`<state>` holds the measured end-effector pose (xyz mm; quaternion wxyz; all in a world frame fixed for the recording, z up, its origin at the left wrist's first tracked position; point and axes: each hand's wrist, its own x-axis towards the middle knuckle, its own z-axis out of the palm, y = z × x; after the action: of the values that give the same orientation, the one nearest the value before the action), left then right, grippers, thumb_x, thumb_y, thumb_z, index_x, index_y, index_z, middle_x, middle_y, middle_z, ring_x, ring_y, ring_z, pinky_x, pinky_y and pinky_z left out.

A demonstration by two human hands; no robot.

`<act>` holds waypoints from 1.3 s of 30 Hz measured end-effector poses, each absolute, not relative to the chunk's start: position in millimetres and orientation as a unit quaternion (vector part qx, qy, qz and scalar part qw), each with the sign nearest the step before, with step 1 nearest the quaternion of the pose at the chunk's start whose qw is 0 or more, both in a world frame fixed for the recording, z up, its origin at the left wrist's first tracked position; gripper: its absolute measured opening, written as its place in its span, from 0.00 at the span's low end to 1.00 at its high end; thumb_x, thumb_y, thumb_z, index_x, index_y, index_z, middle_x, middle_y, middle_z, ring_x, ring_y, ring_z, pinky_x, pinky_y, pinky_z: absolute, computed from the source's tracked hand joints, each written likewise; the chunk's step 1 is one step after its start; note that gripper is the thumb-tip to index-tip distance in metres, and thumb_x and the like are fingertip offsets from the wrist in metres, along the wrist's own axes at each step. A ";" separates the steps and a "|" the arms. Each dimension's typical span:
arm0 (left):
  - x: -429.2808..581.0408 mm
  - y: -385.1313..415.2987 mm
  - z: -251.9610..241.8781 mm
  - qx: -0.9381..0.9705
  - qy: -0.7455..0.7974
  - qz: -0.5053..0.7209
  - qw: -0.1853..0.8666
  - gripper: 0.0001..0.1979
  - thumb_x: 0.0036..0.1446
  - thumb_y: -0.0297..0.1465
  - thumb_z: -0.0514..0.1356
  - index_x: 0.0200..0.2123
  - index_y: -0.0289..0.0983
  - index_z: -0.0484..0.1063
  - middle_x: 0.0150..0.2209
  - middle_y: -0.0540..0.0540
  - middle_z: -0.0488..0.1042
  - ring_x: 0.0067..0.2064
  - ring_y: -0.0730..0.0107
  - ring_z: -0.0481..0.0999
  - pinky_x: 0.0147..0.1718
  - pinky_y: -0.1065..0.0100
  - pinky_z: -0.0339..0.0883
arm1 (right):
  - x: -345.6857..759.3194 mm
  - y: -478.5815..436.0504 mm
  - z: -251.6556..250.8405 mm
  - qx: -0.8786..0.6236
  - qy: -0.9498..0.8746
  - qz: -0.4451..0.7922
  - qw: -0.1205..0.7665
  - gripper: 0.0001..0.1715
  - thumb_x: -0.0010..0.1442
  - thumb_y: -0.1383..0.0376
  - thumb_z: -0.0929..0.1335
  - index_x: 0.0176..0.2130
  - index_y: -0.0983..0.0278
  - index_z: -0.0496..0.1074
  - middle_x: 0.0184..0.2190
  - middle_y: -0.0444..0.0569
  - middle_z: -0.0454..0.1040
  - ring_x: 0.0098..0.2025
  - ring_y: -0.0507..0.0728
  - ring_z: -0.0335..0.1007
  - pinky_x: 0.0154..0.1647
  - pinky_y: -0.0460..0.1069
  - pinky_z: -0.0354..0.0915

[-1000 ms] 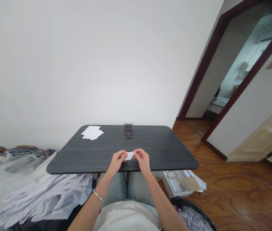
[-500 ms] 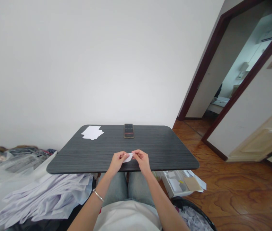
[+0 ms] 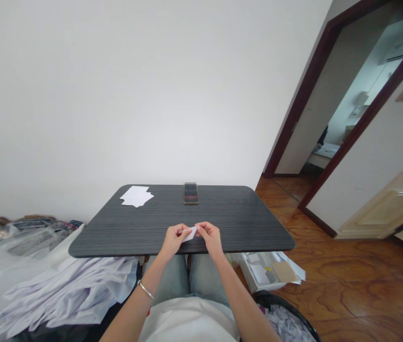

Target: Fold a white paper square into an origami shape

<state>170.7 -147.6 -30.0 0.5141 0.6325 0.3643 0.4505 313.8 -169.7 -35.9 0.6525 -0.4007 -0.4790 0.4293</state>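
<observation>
A small folded piece of white paper [image 3: 189, 233] is pinched between both my hands, just above the near edge of the dark table [image 3: 123, 232]. My left hand [image 3: 174, 239] grips its left side with closed fingers, a thin bracelet on that wrist. My right hand [image 3: 210, 236] pinches its right end. At the table's far left lies a small stack of white paper sheets [image 3: 136, 195]. A phone [image 3: 190, 193] lies flat at the far middle.
A heap of white papers and plastic [image 3: 62, 289] lies on the left of my lap. On the wooden floor to the right are a white tray of oddments [image 3: 267, 271] and a dark bin of paper scraps [image 3: 287, 320]. An open doorway [image 3: 344, 114] is at right.
Both hands have turned the folded paper slightly, and the visible white part between the fingers has become smaller. Everything on the table has stayed put.
</observation>
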 end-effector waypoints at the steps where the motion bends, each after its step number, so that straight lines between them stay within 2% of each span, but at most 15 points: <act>1: 170.6 -147.6 -30.0 0.633 0.365 0.452 0.512 0.13 0.47 0.37 0.61 0.23 0.31 0.69 0.20 0.50 0.71 0.21 0.76 0.65 0.22 0.75 0.52 | 313.4 -170.1 -35.3 -0.403 -0.478 0.428 0.653 0.09 0.50 0.61 0.68 0.29 0.65 0.74 0.22 0.45 0.74 0.24 0.52 0.69 0.26 0.47 0.66; 7: 171.2 -148.2 -28.8 0.634 0.368 0.456 0.504 0.13 0.47 0.37 0.60 0.24 0.31 0.69 0.20 0.49 0.72 0.21 0.75 0.66 0.22 0.75 0.53 | 311.3 -172.4 -32.6 -0.414 -0.474 0.420 0.654 0.13 0.51 0.58 0.67 0.29 0.66 0.74 0.21 0.46 0.73 0.24 0.53 0.69 0.26 0.47 0.67; 13: 171.4 -149.5 -27.1 0.640 0.368 0.453 0.500 0.13 0.47 0.37 0.60 0.24 0.31 0.70 0.20 0.49 0.72 0.22 0.74 0.67 0.22 0.75 0.54 | 311.6 -171.0 -34.5 -0.429 -0.474 0.409 0.651 0.11 0.48 0.59 0.69 0.27 0.66 0.74 0.19 0.45 0.73 0.22 0.52 0.68 0.26 0.47 0.66; 22: 171.1 -150.0 -25.3 0.646 0.370 0.448 0.494 0.13 0.47 0.38 0.60 0.23 0.31 0.70 0.20 0.49 0.72 0.22 0.74 0.67 0.22 0.74 0.55 | 312.1 -170.6 -34.5 -0.440 -0.482 0.396 0.646 0.11 0.50 0.59 0.68 0.27 0.65 0.74 0.19 0.45 0.72 0.22 0.52 0.67 0.27 0.47 0.66; 39: 172.4 -152.4 -20.4 0.651 0.370 0.432 0.502 0.14 0.47 0.38 0.60 0.23 0.31 0.70 0.18 0.51 0.69 0.19 0.77 0.62 0.20 0.75 0.50 | 313.3 -170.0 -33.6 -0.438 -0.493 0.382 0.647 0.12 0.51 0.59 0.67 0.24 0.65 0.71 0.17 0.43 0.70 0.20 0.51 0.65 0.25 0.46 0.64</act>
<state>172.4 -152.4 -20.4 0.5023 0.6508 0.3704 0.4324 313.3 -170.0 -33.6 0.6473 -0.4377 -0.4933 0.3822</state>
